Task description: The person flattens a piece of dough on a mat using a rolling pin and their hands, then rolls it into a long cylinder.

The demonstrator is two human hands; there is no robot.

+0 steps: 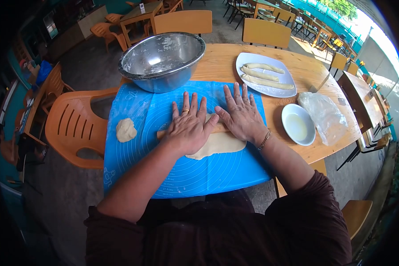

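A flattened sheet of dough (pixel 221 145) lies on the blue baking mat (pixel 133 168). Across it rests a wooden rolling pin (pixel 218 128), mostly covered by my hands. My left hand (pixel 189 125) presses flat on the pin's left part, fingers spread and a ring on one finger. On the pin's right part lies my right hand (pixel 243 113), palm down with its fingers stretched out; a bracelet circles that wrist. The thumbs nearly meet in the middle. To the left of my left hand sits a small lump of dough (pixel 126 130).
A floury metal bowl (pixel 164 64) stands at the mat's back edge. Rolled dough strips (pixel 267 81) lie on a white plate (pixel 279 91) at the back right. Nearer are a small bowl of liquid (pixel 298 125) and a plastic bag (pixel 324 116). An orange chair (pixel 75 128) adjoins the left side.
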